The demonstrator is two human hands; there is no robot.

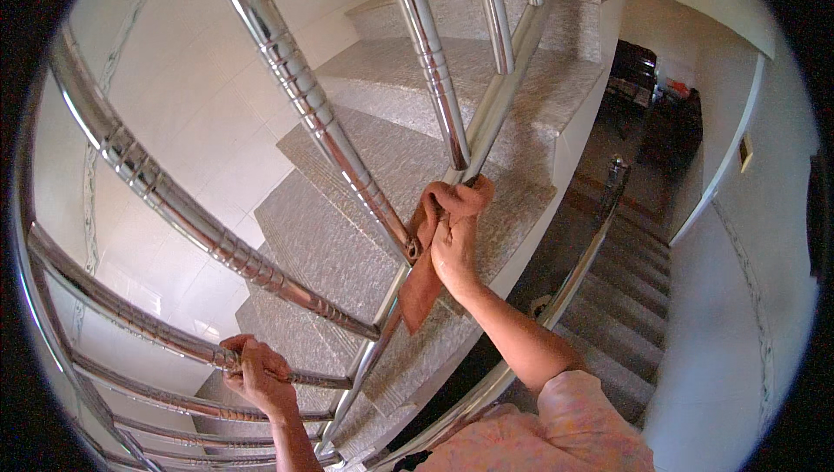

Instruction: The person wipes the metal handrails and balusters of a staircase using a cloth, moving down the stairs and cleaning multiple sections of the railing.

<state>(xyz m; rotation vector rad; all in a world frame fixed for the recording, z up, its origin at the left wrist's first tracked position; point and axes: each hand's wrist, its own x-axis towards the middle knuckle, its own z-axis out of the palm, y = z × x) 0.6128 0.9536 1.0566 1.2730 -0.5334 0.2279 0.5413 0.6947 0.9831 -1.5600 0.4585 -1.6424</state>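
Note:
My right hand grips a reddish-brown cloth, which wraps over the lower metal rail of a stair railing. The cloth lies between the feet of two shiny ringed balusters, touching the base of the nearer one, and one end hangs down below the rail. My left hand is closed around another metal baluster, lower left, a little above where it meets the rail. The fingertips of my right hand are partly hidden by the cloth.
Speckled stone steps curve up behind the railing beside a pale tiled wall. On the right, a second metal handrail runs along a darker flight of stairs going down. Dark furniture stands below at the upper right.

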